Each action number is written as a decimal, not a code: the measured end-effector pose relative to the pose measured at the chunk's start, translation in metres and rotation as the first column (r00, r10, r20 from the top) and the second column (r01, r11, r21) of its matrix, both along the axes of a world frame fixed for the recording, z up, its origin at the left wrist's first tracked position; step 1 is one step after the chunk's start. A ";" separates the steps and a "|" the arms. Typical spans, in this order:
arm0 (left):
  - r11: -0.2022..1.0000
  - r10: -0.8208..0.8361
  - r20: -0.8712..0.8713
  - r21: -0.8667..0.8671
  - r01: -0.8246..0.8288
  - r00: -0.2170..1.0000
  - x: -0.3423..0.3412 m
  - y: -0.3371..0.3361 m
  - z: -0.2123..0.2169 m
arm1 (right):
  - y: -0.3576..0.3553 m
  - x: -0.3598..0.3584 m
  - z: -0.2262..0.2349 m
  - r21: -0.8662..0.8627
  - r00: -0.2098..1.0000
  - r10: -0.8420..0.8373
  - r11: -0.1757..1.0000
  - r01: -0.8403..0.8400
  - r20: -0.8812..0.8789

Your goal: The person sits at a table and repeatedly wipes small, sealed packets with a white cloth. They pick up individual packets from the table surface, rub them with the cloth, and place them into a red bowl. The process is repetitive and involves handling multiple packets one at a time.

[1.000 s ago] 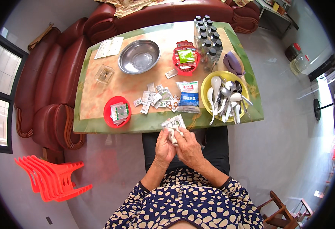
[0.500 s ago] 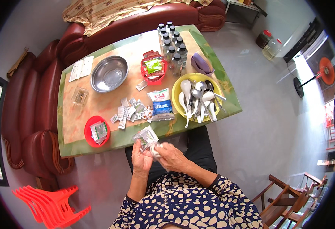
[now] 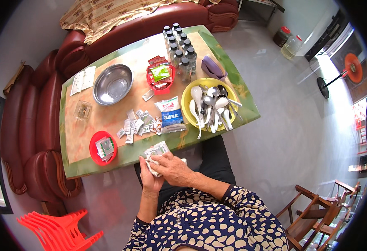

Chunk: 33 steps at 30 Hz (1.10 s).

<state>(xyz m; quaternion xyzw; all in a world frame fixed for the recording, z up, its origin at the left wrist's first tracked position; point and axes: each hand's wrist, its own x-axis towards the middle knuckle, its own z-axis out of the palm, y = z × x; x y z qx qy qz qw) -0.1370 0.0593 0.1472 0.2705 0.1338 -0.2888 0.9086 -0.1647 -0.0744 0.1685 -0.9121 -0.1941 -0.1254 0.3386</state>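
Observation:
Just off the table's near edge, my left hand [image 3: 150,180] grips a small clear-and-white plastic packet [image 3: 160,148] from below. My right hand [image 3: 176,170] is closed over a white cloth [image 3: 154,168], pressing it against the packet; its fingers hide part of both. On the table beyond lies a loose pile of small white sachets [image 3: 138,124]. To their right sits a blue-and-white plastic bag [image 3: 172,117]. Left of my hands stands a red bowl [image 3: 92,150] holding flat packets [image 3: 105,148].
At the table's right, a yellow basin [image 3: 186,109] holds several spoons [image 3: 209,101]. Black-capped bottles [image 3: 185,69] stand behind, near a purple case [image 3: 213,68]. A red basket [image 3: 163,89] of packets, a steel bowl [image 3: 113,84] and a clear box [image 3: 83,110] are farther left.
My right hand has moved left over the packet and spread the cloth across its lower part. The whole view has shifted slightly.

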 end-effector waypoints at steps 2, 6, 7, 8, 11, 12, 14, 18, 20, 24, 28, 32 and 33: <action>0.999 0.034 0.004 0.027 -0.034 0.999 -0.003 -0.007 -0.001 | -0.006 0.006 0.000 -0.055 0.994 -0.097 0.994 0.099 0.048; 0.999 0.054 0.002 -0.004 -0.054 0.999 -0.001 -0.020 0.007 | -0.003 0.012 0.006 -0.017 0.951 -0.307 0.952 0.307 -0.035; 0.996 0.085 0.008 0.009 -0.085 0.996 0.000 -0.019 0.005 | -0.001 0.008 0.006 -0.011 0.949 -0.310 0.951 0.310 -0.047; 0.993 0.118 0.013 0.022 -0.118 0.993 0.000 -0.019 0.003 | 0.001 0.004 0.006 -0.005 0.949 -0.311 0.950 0.311 -0.060; 0.988 0.151 0.062 0.013 -0.152 0.987 0.003 -0.011 -0.012 | -0.006 -0.013 0.013 0.065 0.980 -0.124 0.989 0.135 -0.159; 0.979 0.191 0.040 0.069 -0.194 0.981 0.002 -0.007 -0.018 | -0.012 -0.019 0.009 0.134 0.974 -0.056 0.987 0.087 -0.220; 0.979 0.202 0.027 0.006 -0.202 0.979 0.003 -0.001 -0.022 | -0.026 -0.023 0.007 0.267 0.950 0.023 0.962 0.064 -0.310; 0.990 0.122 -0.022 -0.070 -0.123 0.992 0.001 -0.001 -0.005 | -0.022 0.005 0.042 0.215 0.977 -0.151 0.960 0.182 -0.152; 0.991 0.112 -0.052 -0.069 -0.116 0.992 -0.002 -0.010 0.003 | -0.012 0.020 0.037 0.081 0.981 -0.181 0.979 0.187 -0.072; 0.993 0.072 -0.082 -0.084 -0.079 0.994 0.001 -0.008 0.003 | 0.000 0.012 0.020 -0.088 0.996 -0.082 0.993 0.080 -0.020; 0.992 0.110 -0.006 -0.063 -0.110 0.994 -0.001 0.003 -0.014 | -0.023 -0.005 0.020 0.103 0.978 0.108 0.991 -0.091 -0.179; 0.988 0.154 -0.003 -0.013 -0.154 0.988 0.003 0.002 0.003 | -0.056 0.002 0.002 0.503 0.875 -0.116 0.779 0.374 -0.471; 0.989 0.148 -0.001 -0.001 -0.148 0.989 0.002 0.002 0.004 | -0.060 0.007 0.002 0.537 0.766 -0.135 0.638 0.552 -0.629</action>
